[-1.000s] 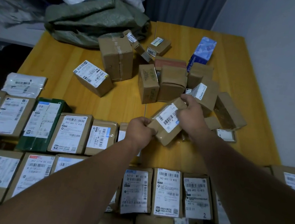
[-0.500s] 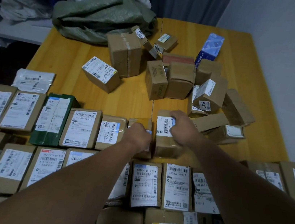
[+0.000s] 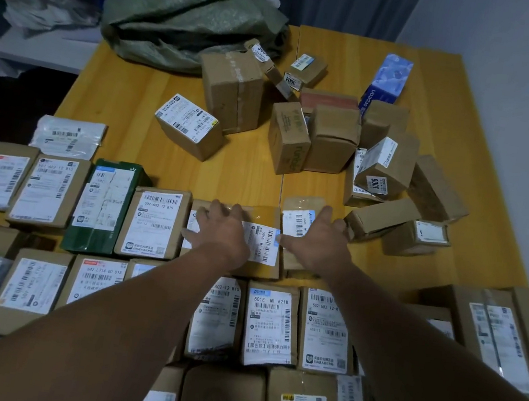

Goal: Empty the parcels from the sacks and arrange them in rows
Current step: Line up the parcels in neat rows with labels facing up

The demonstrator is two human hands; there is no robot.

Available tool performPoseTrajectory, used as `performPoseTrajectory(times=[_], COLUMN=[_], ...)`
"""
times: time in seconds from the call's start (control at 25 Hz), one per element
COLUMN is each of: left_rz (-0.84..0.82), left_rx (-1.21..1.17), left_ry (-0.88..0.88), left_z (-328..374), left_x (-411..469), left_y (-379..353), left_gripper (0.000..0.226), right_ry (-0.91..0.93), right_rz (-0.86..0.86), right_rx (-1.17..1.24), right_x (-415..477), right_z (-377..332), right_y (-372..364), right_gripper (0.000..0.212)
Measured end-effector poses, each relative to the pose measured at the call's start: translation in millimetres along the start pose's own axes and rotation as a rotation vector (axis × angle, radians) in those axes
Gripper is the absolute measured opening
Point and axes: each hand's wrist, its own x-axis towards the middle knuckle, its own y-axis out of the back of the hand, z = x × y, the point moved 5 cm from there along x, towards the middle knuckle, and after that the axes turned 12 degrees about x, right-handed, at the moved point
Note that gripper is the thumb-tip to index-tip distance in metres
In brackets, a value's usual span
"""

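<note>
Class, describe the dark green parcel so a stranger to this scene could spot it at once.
Start at the yellow wooden table and find the farthest tidy row of parcels, before the loose pile. Third from its left end lies the dark green box. Its neighbours are brown cardboard; it alone is green.

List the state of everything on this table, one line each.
Left hand, open, flat on a taped parcel in the row.
Right hand, open, resting on the end parcel.
Green sack, slumped and crumpled.
Loose parcels, jumbled, not yet in rows.
Blue box, tilted at the pile's far side.
Green parcel, lying flat in the row.
</note>
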Motion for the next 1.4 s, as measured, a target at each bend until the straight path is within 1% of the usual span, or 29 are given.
performPoseTrajectory(times=[0.08,0.2,0.4,0.52,0.64,0.72,0.96,1.04,1.24,1.4], left_rz=[-0.061,-0.075,-0.074,-0.072,-0.082,-0.087,-0.028,0.014,0.074,0.103], left_rx=[0.001,0.028,0.023,0.018,-0.009,-0.041,-0.143,-0.176,-0.204,-0.202], left_ry=[0.001,-0.025,-0.065,-0.083,-0.095,-0.106,-0.119,-0.158,-0.262,-0.324], left_z=[-5.0,-11.1,-15.4,-16.4,-18.6,-19.9,-19.8,-12.9,8.4,27.8], left_x=[2.4,6.5,11.4,9.6,9.0,9.0,-5.1,-14.5,-38.0,-57.1], left_y=[-9.4,-16.4,-11.5,-9.1,-9.8,-7.6,4.8,14.3,39.2,49.1], left_gripper=[0.076,0.078,0.059,0.056,0.056,0.051,0.053,0.05,0.061,0.056], right_ry=[-0.01,-0.044,-0.058,-0.04,-0.038,-0.047,-0.047,-0.055,-0.093,-0.119], right_rz=[-0.001,0.02,-0.006,-0.009,-0.013,-0.019,-0.028,-0.025,0.012,0.035], right_rx=[-0.043,-0.041,-0.034,-0.036,-0.016,-0.003,-0.036,-0.05,-0.073,-0.095], right_x=[-1.5,-1.3,-7.9,-9.5,-12.1,-14.9,-30.1,-39.2,-64.6,-81.9], right_z=[3.4,8.1,13.4,13.5,12.5,11.8,5.1,4.5,0.5,3.9], right_y=[-8.1,-10.5,-19.7,-22.3,-22.6,-19.4,-0.7,7.0,34.3,59.0], right_gripper=[0.13,0.132,0.138,0.143,0.144,0.145,0.132,0.124,0.106,0.085])
